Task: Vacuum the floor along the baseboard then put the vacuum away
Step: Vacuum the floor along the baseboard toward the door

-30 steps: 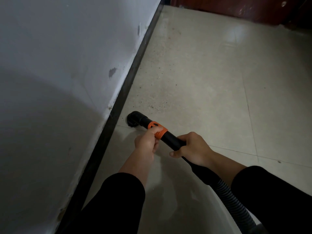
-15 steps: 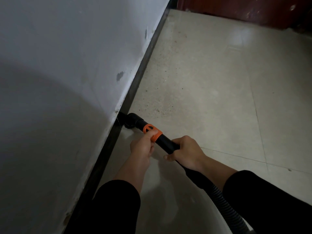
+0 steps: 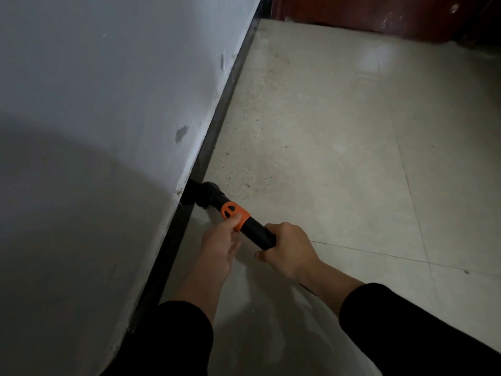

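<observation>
A black vacuum wand [image 3: 257, 231] with an orange collar [image 3: 233, 213] points at the dark baseboard [image 3: 217, 128]. Its black nozzle head [image 3: 206, 195] presses against the baseboard where it meets the pale tile floor [image 3: 339, 164]. My left hand [image 3: 221, 245] grips the wand at the orange collar, thumb on the collar. Just behind it, my right hand [image 3: 288, 249] wraps around the black tube. The hose behind my right hand is hidden by my arm. Dark specks of dirt [image 3: 252, 147] lie on the floor along the baseboard ahead of the nozzle.
A white wall [image 3: 95, 118] with chipped spots fills the left side. A reddish-brown wooden door or panel [image 3: 379, 14] stands at the far end of the floor. Tile joints run across the floor to the right.
The nozzle has moved left from the open floor up against the baseboard, and both hands followed it. The view has shifted slightly forward along the wall.
</observation>
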`<move>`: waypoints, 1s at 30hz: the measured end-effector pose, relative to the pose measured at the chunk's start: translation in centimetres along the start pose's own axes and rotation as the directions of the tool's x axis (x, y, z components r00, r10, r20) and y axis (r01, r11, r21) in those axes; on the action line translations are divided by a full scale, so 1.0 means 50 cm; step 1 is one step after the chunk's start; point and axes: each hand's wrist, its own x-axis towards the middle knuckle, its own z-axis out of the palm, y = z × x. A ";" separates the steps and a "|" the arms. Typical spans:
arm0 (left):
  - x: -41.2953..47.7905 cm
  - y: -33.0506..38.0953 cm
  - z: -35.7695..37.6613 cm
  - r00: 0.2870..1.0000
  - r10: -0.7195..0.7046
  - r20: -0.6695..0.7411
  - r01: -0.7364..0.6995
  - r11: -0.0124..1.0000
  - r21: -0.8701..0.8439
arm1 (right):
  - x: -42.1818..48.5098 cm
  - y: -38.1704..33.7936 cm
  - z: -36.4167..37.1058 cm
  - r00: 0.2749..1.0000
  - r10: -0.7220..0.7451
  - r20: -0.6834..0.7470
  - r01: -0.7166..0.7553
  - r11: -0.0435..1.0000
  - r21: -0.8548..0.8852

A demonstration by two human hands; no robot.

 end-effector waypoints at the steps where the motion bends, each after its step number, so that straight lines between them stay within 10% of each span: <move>1: 0.005 0.003 0.000 1.000 0.000 0.002 0.000 1.000 0.002 | 0.003 -0.002 0.003 1.000 -0.001 -0.014 0.001 1.000 -0.003; 30: 0.010 0.040 0.027 0.999 -0.030 0.036 0.028 0.998 0.054 | 0.015 0.001 -0.004 0.997 -0.008 -0.079 0.005 0.999 -0.039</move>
